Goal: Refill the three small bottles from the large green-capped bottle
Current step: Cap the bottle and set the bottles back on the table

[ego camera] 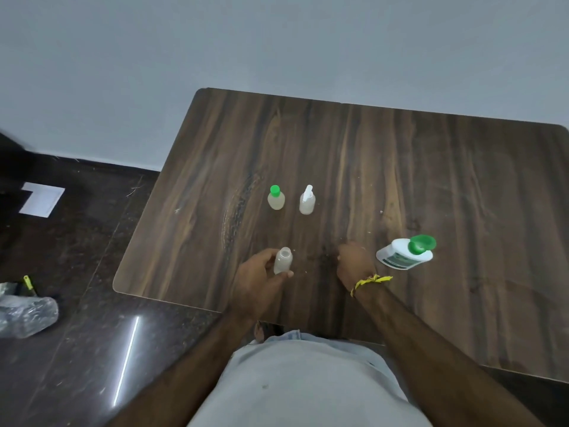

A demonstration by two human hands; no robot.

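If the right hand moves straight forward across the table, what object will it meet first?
Probably nothing. The right hand points away from the person; the spray bottle stands left of that line and the large bottle lies right of it. Depth is uncertain.

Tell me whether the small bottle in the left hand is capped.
Uncapped: the small bottle gripped by the left hand shows a bare open neck.
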